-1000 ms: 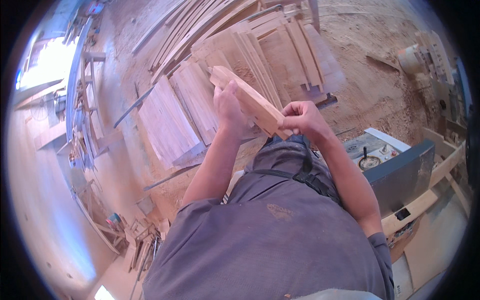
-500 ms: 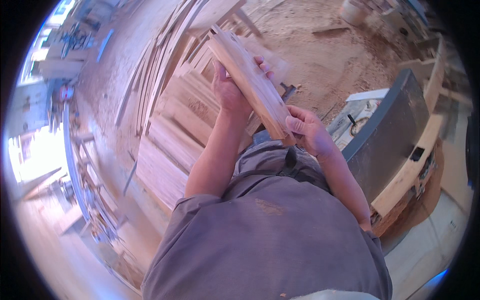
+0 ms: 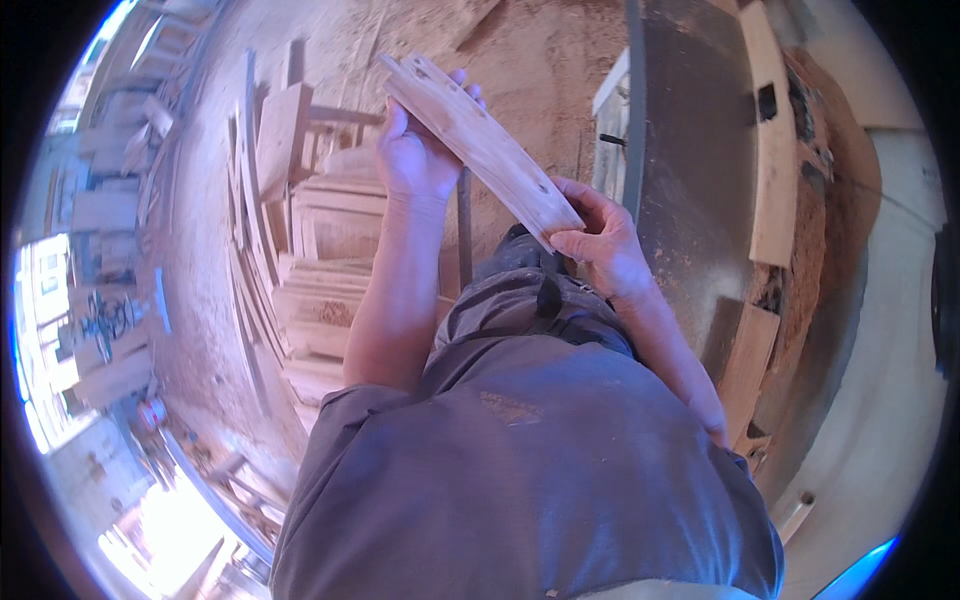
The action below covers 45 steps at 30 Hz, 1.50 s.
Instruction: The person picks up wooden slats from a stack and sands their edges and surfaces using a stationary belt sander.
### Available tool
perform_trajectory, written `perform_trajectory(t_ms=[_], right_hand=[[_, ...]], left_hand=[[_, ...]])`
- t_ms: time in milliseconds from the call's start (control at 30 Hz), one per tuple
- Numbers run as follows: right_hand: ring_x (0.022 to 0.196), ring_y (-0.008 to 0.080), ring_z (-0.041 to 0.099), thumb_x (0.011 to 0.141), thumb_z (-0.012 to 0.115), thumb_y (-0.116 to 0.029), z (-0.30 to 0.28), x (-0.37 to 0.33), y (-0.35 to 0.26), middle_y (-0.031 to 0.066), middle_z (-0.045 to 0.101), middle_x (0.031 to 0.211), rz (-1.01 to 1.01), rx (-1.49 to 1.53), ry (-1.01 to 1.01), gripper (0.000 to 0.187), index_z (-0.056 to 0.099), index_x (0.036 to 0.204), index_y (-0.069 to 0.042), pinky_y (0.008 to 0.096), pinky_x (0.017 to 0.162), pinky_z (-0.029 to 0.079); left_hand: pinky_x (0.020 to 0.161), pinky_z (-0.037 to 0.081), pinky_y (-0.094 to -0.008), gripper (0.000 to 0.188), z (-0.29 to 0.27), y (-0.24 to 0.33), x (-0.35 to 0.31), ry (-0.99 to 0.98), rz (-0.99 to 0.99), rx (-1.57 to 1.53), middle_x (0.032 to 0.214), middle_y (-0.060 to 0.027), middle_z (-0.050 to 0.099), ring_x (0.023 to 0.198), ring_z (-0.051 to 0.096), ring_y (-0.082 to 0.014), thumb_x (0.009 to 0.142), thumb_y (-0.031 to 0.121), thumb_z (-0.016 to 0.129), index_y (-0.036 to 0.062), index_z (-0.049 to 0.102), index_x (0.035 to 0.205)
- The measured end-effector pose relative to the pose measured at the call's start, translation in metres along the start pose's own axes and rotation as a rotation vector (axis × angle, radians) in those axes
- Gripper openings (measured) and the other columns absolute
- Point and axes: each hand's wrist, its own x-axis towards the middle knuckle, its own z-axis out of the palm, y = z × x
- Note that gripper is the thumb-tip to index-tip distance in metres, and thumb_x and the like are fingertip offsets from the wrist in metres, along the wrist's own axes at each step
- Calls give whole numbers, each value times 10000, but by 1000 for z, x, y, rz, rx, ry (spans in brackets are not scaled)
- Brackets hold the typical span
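Note:
A short wooden board (image 3: 480,145) with a grooved edge and a few dark knots is held slantwise in front of me, its far end up to the left. My left hand (image 3: 425,150) cups it from beneath near the far end, thumb on one side and fingertips showing past the other. At the near end my right hand (image 3: 600,240) pinches the board, thumb on top and the other fingers curled round the edge.
Stacked wooden boards (image 3: 320,290) stand on the left, with long thin strips (image 3: 245,190) leaning beside them. To the right is a dark machine table (image 3: 695,150) with a wooden rail (image 3: 772,150) along it. Sawdust (image 3: 540,90) covers the floor ahead.
My body and view have turned to the right, so the stacks shift left and the machine table comes nearer the middle. The board has tilted to show more of its broad face, still in both hands.

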Motion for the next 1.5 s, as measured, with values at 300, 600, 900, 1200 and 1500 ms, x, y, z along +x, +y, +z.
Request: perform_trajectory(t_ms=[300, 600, 900, 1200, 1500], right_hand=[[1070, 242, 652, 772, 739, 110, -40, -41, -9, 127, 654, 1190, -327, -383, 500, 671, 533, 1406, 31, 366, 913, 559], [1084, 394, 596, 746, 719, 120, -100, -71, 0, 175, 619, 1209, -990, -1414, 818, 665, 523, 1375, 26, 466, 978, 489], [1178, 302, 595, 740, 802, 18, -119, -71, 8, 176, 588, 1282, -637, -428, 1102, 875, 366, 1499, 9, 414, 1062, 465], [1141, 245, 633, 776, 836, -49, -174, -58, 15, 129, 624, 1263, -509, -584, 1447, 620, 547, 1324, -29, 368, 1005, 504], [1116, 241, 649, 741, 827, -13, -216, -43, 7, 137, 634, 1246, -285, -590, 1629, 623, 572, 1309, -29, 355, 954, 530]], left_hand=[[1189, 314, -586, 709, 63, -72, 31, -74, -156, 72, 1469, -303, 478, 1374, 433, -495, 1054, 600, 345, 60, 424, 1507], [1192, 323, -536, 660, 95, -163, 33, -12, -383, 256, 1507, -129, 492, 1376, 472, -355, 1066, 586, 343, 100, 420, 1505], [1164, 366, -603, 640, 86, -248, 68, -93, -479, 188, 1376, -201, 582, 1284, 536, -431, 1046, 597, 376, 128, 493, 1465], [1211, 309, -609, 844, 82, -331, 99, -195, -988, -132, 1486, -271, 488, 1402, 435, -465, 907, 666, 599, 18, 505, 1439], [1179, 354, -626, 633, 92, -397, 116, -177, -1142, 44, 1461, -247, 507, 1372, 458, -475, 778, 99, 668, 31, 486, 1380]])
